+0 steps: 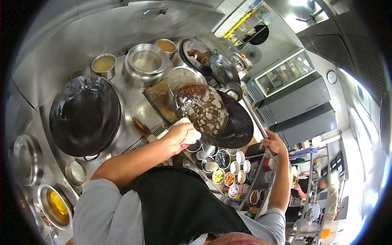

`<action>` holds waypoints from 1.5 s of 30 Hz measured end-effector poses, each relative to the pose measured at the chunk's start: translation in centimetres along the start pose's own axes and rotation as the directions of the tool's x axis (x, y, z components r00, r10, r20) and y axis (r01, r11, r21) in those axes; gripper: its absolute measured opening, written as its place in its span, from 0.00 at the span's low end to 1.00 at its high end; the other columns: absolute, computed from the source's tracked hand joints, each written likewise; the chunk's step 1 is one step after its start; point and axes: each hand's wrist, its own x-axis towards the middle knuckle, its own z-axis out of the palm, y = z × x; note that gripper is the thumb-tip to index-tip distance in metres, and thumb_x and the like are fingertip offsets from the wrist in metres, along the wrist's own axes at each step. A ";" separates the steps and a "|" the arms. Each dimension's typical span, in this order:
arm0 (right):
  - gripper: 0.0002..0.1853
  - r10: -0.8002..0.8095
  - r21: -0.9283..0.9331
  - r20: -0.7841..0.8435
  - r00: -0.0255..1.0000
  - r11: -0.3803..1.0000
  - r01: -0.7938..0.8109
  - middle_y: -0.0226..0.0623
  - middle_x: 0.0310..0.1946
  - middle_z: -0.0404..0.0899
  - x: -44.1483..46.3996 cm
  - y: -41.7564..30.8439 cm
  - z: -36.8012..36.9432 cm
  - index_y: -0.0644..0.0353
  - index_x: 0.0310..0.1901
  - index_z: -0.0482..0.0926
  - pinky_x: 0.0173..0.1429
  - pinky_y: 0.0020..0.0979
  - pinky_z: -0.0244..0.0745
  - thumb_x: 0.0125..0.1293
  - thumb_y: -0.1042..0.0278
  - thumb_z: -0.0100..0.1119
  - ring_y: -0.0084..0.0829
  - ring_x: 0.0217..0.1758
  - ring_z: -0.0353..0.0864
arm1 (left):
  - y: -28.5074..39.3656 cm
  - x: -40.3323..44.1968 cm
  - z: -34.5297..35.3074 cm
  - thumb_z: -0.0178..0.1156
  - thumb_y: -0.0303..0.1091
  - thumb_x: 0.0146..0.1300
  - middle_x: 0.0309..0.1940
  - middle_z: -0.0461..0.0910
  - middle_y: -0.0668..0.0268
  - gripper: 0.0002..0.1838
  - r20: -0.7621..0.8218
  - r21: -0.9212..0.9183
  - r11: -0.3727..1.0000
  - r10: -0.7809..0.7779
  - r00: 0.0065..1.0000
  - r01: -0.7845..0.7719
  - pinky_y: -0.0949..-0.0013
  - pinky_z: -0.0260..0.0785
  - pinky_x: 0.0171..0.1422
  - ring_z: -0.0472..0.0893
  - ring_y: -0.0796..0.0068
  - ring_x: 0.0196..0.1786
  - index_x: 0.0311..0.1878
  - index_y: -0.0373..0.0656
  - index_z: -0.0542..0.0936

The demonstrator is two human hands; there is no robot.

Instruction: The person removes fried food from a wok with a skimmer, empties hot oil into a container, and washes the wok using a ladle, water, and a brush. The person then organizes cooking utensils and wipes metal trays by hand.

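My left hand (181, 136) is closed round a folded white cloth (185, 121) at the near-left rim of a black wok (239, 126). Brown bubbling liquid (202, 108) with pale foam lies toward the wok's left side, its right side bare, so the wok looks tilted. On the right, my right hand (273, 143) grips the long handle of a ladle (234, 90), whose metal bowl is over the wok's far rim. A round strainer or bowl (185, 77) sits just beyond the liquid; its lower part is hidden by the wok.
A second black wok (83, 118) stands at left. Behind are a steel pot (145, 63), a small pot of yellow liquid (104, 65) and a dark pan (223, 69). Several ingredient bowls (229, 179) stand below the wok. Another person (302, 185) is at far right.
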 end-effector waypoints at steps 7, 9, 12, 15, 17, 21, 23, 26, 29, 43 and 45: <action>0.28 0.006 -0.081 -0.040 0.999 0.997 -0.009 0.27 0.22 0.74 0.7 -0.8 -1.6 0.67 0.65 0.76 0.22 0.28 0.64 0.62 0.72 0.65 0.20 0.19 0.72 | 0.2 1.4 0.6 0.58 0.39 0.67 0.26 0.80 0.67 0.08 -0.034 -0.060 0.998 -0.019 0.999 0.017 0.76 0.50 0.14 0.71 0.80 0.17 0.40 0.45 0.78; 0.28 0.013 -0.156 -0.046 0.999 0.987 -0.020 0.26 0.22 0.74 0.3 -2.4 -1.9 0.65 0.65 0.76 0.22 0.28 0.64 0.62 0.71 0.65 0.20 0.19 0.72 | 0.5 1.7 0.9 0.58 0.38 0.66 0.26 0.80 0.67 0.08 -0.016 -0.046 0.999 -0.018 1.000 0.017 0.75 0.50 0.13 0.71 0.79 0.16 0.39 0.45 0.79; 0.29 0.018 -0.128 -0.056 0.998 0.991 -0.025 0.25 0.22 0.74 0.4 -3.5 -2.6 0.65 0.66 0.76 0.23 0.27 0.65 0.61 0.71 0.66 0.20 0.19 0.71 | 0.4 2.9 0.8 0.59 0.38 0.65 0.25 0.80 0.66 0.08 0.041 -0.086 0.996 -0.024 0.999 0.028 0.75 0.49 0.12 0.71 0.79 0.16 0.37 0.45 0.79; 0.29 0.024 -0.147 -0.065 0.998 0.989 -0.033 0.24 0.22 0.74 0.4 -5.1 -2.8 0.64 0.66 0.77 0.23 0.27 0.64 0.61 0.72 0.66 0.19 0.19 0.70 | 0.5 3.7 1.0 0.59 0.38 0.64 0.24 0.79 0.65 0.08 0.063 -0.128 0.991 -0.043 0.997 0.050 0.74 0.49 0.12 0.71 0.78 0.15 0.37 0.44 0.79; 0.28 0.054 -0.176 -0.088 0.995 0.982 -0.069 0.24 0.23 0.73 0.4 -6.0 -3.0 0.63 0.65 0.77 0.22 0.27 0.64 0.62 0.72 0.66 0.19 0.19 0.70 | 0.4 4.5 1.0 0.60 0.39 0.65 0.23 0.79 0.66 0.09 0.079 -0.120 0.992 -0.039 0.996 0.049 0.74 0.49 0.12 0.70 0.78 0.15 0.37 0.44 0.79; 0.27 0.087 -0.147 -0.100 0.991 0.984 -0.101 0.24 0.22 0.73 1.0 -6.8 -3.8 0.62 0.65 0.78 0.22 0.26 0.65 0.62 0.72 0.67 0.18 0.18 0.70 | 0.6 6.2 0.8 0.58 0.43 0.66 0.22 0.78 0.67 0.11 0.095 -0.107 0.992 -0.055 0.994 0.065 0.72 0.48 0.13 0.69 0.78 0.15 0.35 0.46 0.79; 0.28 0.069 -0.157 -0.104 0.992 0.984 -0.085 0.25 0.21 0.71 1.3 -7.8 -3.9 0.67 0.65 0.75 0.20 0.25 0.62 0.61 0.76 0.63 0.19 0.16 0.68 | 0.7 7.1 0.7 0.57 0.44 0.66 0.22 0.78 0.67 0.11 0.078 -0.112 0.991 -0.062 0.995 0.070 0.72 0.49 0.14 0.69 0.78 0.16 0.35 0.47 0.79; 0.29 0.037 -0.239 -0.135 0.990 0.969 -0.069 0.25 0.19 0.71 2.3 -8.4 -4.6 0.67 0.65 0.75 0.19 0.26 0.61 0.60 0.75 0.64 0.20 0.15 0.68 | 0.9 8.5 0.3 0.57 0.43 0.65 0.22 0.77 0.68 0.10 0.103 -0.148 0.983 -0.096 0.990 0.110 0.71 0.49 0.14 0.69 0.77 0.16 0.35 0.47 0.79; 0.30 0.022 -0.298 -0.162 0.987 0.952 -0.070 0.26 0.19 0.71 3.3 -10.1 -5.1 0.67 0.66 0.75 0.18 0.26 0.60 0.59 0.76 0.65 0.19 0.14 0.67 | 0.6 10.8 -0.5 0.57 0.42 0.64 0.21 0.76 0.68 0.09 0.133 -0.182 0.974 -0.115 0.984 0.138 0.72 0.49 0.14 0.68 0.77 0.16 0.34 0.47 0.78; 0.31 -0.338 -0.826 -0.162 0.927 0.561 0.060 0.45 0.24 0.77 8.9 -19.1 -5.7 0.63 0.68 0.73 0.37 0.43 0.76 0.62 0.70 0.65 0.46 0.28 0.81 | -2.9 22.3 -3.1 0.58 0.39 0.60 0.19 0.75 0.58 0.12 0.422 -0.501 0.834 0.004 0.907 0.229 0.72 0.56 0.15 0.72 0.70 0.16 0.29 0.39 0.78; 0.32 -0.583 -0.928 -0.166 0.796 0.365 0.074 0.57 0.31 0.81 7.3 -20.6 -4.1 0.59 0.71 0.71 0.47 0.52 0.75 0.63 0.68 0.65 0.61 0.38 0.82 | -4.6 23.9 -2.6 0.58 0.40 0.59 0.19 0.74 0.60 0.14 0.529 -0.501 0.811 0.009 0.849 0.304 0.72 0.57 0.17 0.70 0.71 0.16 0.31 0.35 0.78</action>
